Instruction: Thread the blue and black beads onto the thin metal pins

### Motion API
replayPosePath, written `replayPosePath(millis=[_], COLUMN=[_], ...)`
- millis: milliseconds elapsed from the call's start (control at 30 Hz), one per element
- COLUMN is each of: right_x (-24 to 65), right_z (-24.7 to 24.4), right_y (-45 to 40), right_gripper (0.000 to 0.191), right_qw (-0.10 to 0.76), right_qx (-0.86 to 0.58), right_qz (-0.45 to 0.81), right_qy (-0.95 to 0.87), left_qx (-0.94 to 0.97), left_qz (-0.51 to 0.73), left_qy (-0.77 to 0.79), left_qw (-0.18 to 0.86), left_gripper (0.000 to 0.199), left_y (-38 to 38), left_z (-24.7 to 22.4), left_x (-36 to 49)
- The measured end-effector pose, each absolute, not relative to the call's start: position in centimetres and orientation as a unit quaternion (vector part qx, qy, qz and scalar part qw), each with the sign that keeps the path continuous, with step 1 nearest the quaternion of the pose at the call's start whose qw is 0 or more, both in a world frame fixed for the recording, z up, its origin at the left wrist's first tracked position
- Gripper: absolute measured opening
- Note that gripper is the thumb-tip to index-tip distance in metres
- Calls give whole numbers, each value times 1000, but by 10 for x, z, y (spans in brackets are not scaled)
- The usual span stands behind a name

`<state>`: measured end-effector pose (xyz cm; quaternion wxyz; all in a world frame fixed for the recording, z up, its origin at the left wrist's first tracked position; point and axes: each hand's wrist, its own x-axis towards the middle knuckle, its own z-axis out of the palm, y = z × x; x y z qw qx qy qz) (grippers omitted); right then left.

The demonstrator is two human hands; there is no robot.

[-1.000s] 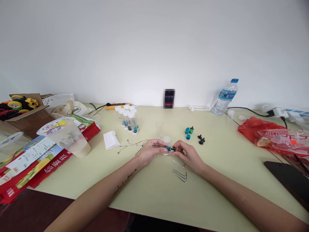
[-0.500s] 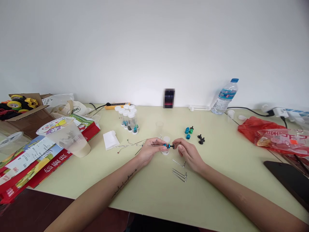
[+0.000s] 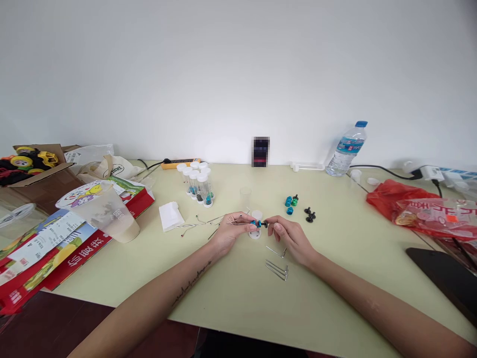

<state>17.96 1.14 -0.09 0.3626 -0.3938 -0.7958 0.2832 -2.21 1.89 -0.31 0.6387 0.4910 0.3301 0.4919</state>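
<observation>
My left hand pinches a small blue piece and also has a thin metal rod among its fingers. Pressed against the right end of the blue piece is a black screw-like part, gripped in the fingertips of my right hand. Below the held pieces a white round lid lies on the table, with another white disc just behind. Bent metal rods lie near my right hand, and more thin rods lie left of my left hand.
Capped clear tubes stand at back left, near a white packet. Blue and green pieces and black parts lie to the right. A bottle leans by the wall; a cup rests on red packaging.
The fingers of my right hand have shifted slightly around the black part. The blue piece and my left hand stay almost in place.
</observation>
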Motion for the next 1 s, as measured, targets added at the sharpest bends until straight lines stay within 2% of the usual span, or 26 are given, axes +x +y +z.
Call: replayPosePath(millis=[367, 533, 667, 1000], right_x=[176, 174, 175, 177], right_z=[3, 5, 2, 4], right_y=[10, 10, 11, 11], right_gripper=[41, 23, 20, 39], right_qw=[326, 340, 349, 306], right_qx=[-429, -424, -421, -422], right_qz=[266, 265, 267, 276], right_qy=[-799, -796, -794, -808], left_qx=[511, 507, 509, 520], left_qz=[474, 475, 473, 458], left_qy=[328, 329, 325, 317], left_qw=[638, 640, 642, 648], left_gripper=[26, 27, 27, 24], left_y=[19, 19, 20, 18], left_z=[-4, -4, -4, -3], left_x=[-23, -23, -24, -23])
